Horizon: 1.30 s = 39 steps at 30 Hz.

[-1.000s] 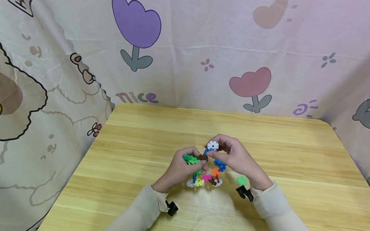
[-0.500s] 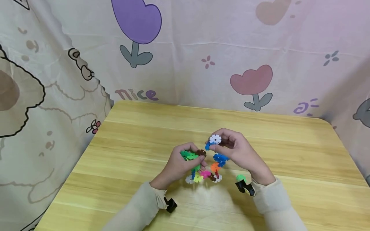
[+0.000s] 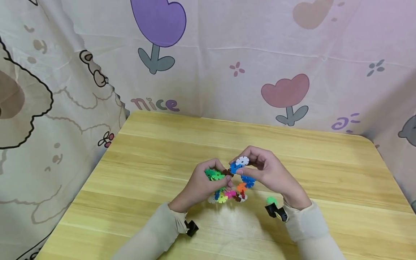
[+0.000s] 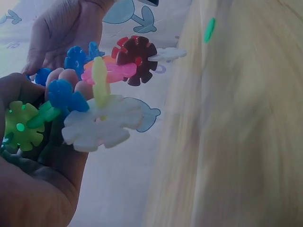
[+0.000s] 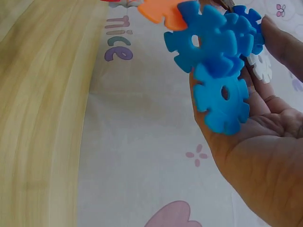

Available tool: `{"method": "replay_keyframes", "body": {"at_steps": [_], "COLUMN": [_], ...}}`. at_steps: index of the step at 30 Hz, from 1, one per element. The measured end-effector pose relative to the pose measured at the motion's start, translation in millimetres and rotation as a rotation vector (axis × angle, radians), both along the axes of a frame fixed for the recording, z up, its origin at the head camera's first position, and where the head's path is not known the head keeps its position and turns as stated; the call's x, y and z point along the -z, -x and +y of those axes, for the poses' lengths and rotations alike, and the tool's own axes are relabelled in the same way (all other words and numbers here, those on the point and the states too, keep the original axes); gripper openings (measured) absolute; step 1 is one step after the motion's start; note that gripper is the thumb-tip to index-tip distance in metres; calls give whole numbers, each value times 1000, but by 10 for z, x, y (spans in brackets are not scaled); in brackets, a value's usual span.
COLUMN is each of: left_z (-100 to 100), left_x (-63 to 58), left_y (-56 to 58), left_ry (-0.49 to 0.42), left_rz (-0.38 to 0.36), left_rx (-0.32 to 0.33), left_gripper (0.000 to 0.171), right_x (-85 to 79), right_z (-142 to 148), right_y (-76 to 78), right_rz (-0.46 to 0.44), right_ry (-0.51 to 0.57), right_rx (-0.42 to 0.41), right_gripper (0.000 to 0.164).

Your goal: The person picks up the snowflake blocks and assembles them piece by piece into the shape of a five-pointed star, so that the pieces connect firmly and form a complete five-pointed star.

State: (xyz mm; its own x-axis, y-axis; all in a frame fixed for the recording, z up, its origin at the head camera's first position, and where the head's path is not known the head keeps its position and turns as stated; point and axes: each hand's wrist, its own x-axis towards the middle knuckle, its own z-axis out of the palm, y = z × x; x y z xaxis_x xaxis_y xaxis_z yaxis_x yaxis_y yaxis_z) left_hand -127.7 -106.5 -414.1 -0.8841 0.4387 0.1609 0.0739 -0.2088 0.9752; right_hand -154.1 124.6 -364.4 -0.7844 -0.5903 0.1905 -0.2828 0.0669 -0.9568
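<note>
A chain of notched plastic snowflake discs hangs between the two hands above the table. My left hand (image 3: pixel 202 185) grips its green discs (image 3: pixel 217 176) and pinches a brown disc (image 3: pixel 228 172) at thumb and fingertips. Opposite, my right hand (image 3: pixel 273 175) pinches a blue disc (image 3: pixel 234 168) that bears a white disc (image 3: pixel 242 161); the blue disc's edge meets the brown one. Below, the chain curves through a yellow disc (image 3: pixel 222 199), a pink disc (image 3: pixel 230 194), an orange disc (image 3: pixel 241 187) and blue discs (image 5: pixel 222 106). Another white disc (image 4: pixel 102 124) sticks out nearest the left wrist camera.
A loose green disc (image 3: pixel 271 199) lies on the wooden table (image 3: pixel 156 155), partly behind the black right wrist camera (image 3: pixel 275 212). The left wrist camera (image 3: pixel 192 228) sits at the other cuff. A printed cloth (image 3: pixel 208 83) hangs behind the table.
Half a second ago the right hand's blue and white discs stood slightly apart from the brown disc; now they are back against it, with the white disc tilted. The left hand keeps its grip.
</note>
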Motion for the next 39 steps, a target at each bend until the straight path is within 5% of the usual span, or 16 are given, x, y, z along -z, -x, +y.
{"method": "replay_keyframes", "body": {"at_steps": [10, 26, 32, 39], "left_z": [-6, -1, 7, -6], "left_x": [-42, -4, -51, -60], "left_y": [-6, 2, 8, 15], "left_ry": [11, -38, -58, -37], "left_rz": [0, 9, -5, -34], "left_rx": [-7, -3, -18, -61], "left_gripper": [12, 13, 16, 22], "right_x": [-69, -96, -77, -16], "right_z": [-85, -133, -28, 127], "right_y": [-58, -26, 36, 31], "right_rz": [-55, -69, -15, -68], "right_ry": [-62, -87, -82, -138], "right_rx": [105, 92, 102, 104], "right_gripper": [8, 7, 21, 31]}}
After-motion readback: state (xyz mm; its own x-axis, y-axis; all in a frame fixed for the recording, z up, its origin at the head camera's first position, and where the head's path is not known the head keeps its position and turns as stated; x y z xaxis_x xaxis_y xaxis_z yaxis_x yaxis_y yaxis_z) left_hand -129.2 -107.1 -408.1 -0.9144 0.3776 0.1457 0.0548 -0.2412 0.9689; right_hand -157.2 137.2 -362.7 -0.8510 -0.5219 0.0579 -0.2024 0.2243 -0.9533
